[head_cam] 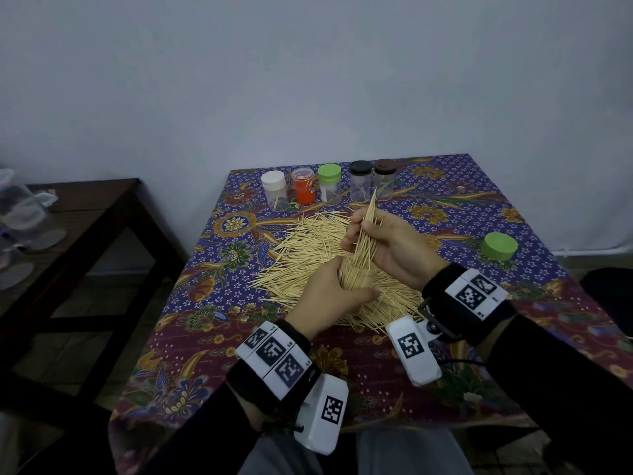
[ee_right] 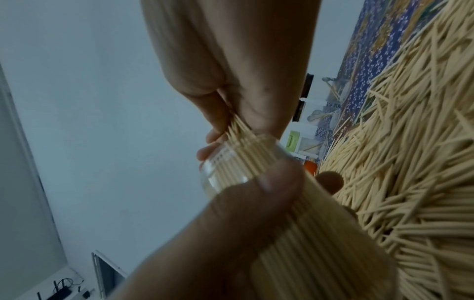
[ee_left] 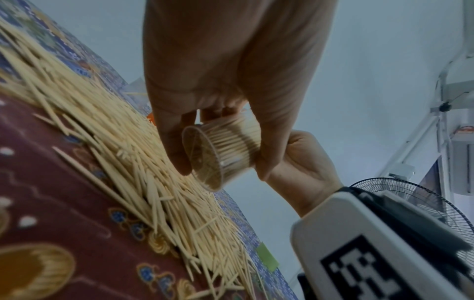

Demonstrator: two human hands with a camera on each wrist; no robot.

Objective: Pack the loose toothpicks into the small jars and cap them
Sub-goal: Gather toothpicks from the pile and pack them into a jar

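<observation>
Both hands are busy over the middle of the tabletop (head_cam: pixel 376 371). The left hand (head_cam: pixel 329 296) wraps its curled fingers around a small clear jar (ee_left: pixel 220 154), holding it just above the loose toothpick pile (head_cam: pixel 308 248), mouth tipped up and away toward the far edge. The jar already looks tightly packed; through its wall the sticks stand side by side. The right hand (head_cam: pixel 387 248) pinches a toothpick bundle (head_cam: pixel 364 234) between thumb and curled fingers, lower tips going into the jar mouth, upper tips fanning out toward the far edge.

Here's the tricky part, as I read it: that bundle looks wide for the room left. Best to keep the sticks parallel, squeeze the lower ends into a tight cluster, and feed them down the open side of the mouth with a slight twist. The left hand should hold the jar steady and tilt it a touch so the packed sticks lean aside. Push too hard and sticks may bend, jam across the rim, or spill back onto the pile.

Off toward the right edge sits a loose green cap (head_cam: pixel 499 246), likely this jar's. Along the far edge stands a row of five capped jars (head_cam: pixel 329 186), each with only a few sticks visible, so plenty remains.
</observation>
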